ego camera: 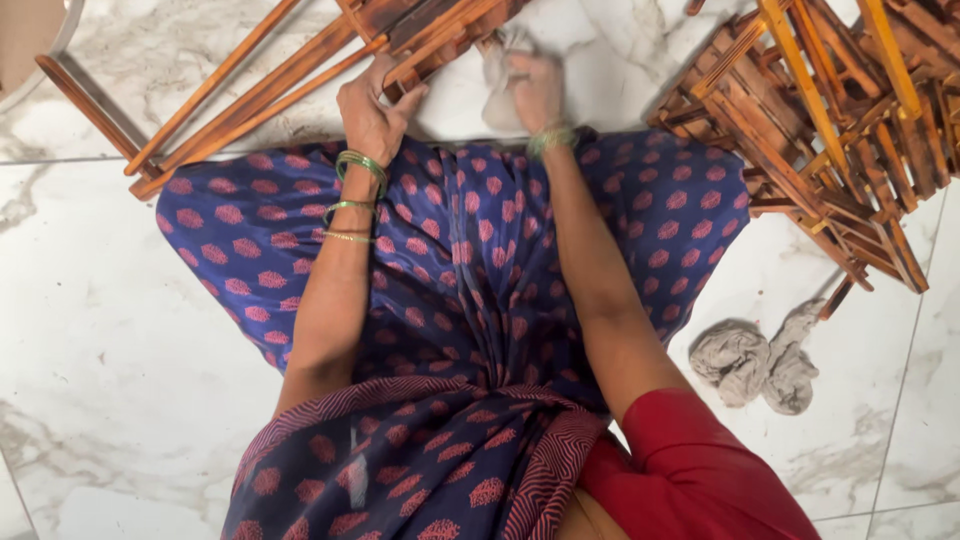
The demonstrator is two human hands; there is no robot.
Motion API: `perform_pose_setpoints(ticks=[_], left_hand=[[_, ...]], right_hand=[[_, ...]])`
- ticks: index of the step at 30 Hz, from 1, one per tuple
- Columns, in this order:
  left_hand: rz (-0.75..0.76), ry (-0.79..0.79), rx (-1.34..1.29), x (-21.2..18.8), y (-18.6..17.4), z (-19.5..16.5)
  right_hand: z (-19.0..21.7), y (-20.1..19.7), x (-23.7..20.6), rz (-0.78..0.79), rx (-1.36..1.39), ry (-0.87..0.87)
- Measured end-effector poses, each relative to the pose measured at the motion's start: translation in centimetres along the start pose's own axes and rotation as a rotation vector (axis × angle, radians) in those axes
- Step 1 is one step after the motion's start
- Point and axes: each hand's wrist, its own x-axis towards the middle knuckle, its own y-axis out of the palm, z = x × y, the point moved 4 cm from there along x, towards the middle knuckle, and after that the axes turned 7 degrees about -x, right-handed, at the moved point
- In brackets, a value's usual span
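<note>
The work surface is a white marble floor [120,330] with grey veining and thin tile joints; the person sits directly on it, lap covered by a blue cloth with red dots [460,250]. Open floor lies at 8 and 9 o'clock of the lap, and a narrower strip at 4 o'clock. The 12 o'clock edge is occupied by a folding wooden frame [300,70], its long brown slats running out toward 10 o'clock. The left hand [372,110] is clenched around the slat ends of this frame, just beyond the knees; green bangles sit on that wrist. The right hand [535,90] is closed on a grey rag [497,75], pressing it against the frame at 12 o'clock. A stack of similar wooden frames [830,130] fills the 2 o'clock sector, touching the cloth edge and blocking movement there. A second crumpled grey cloth [755,362] lies on the floor at 4 o'clock, apart from the stack. A curved pale rim [40,60] shows at the 10 o'clock corner.
</note>
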Motion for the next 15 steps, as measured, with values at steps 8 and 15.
perform_pose_setpoints(ticks=[8, 15], left_hand=[[0.009, 0.003, 0.021, 0.0, 0.0, 0.5], [0.007, -0.046, 0.023, 0.0, 0.0, 0.5]], right_hand=[[2.8, 4.0, -1.3, 0.296, -0.699, 0.206], [3.7, 4.9, -0.5, 0.257, 0.231, -0.383]])
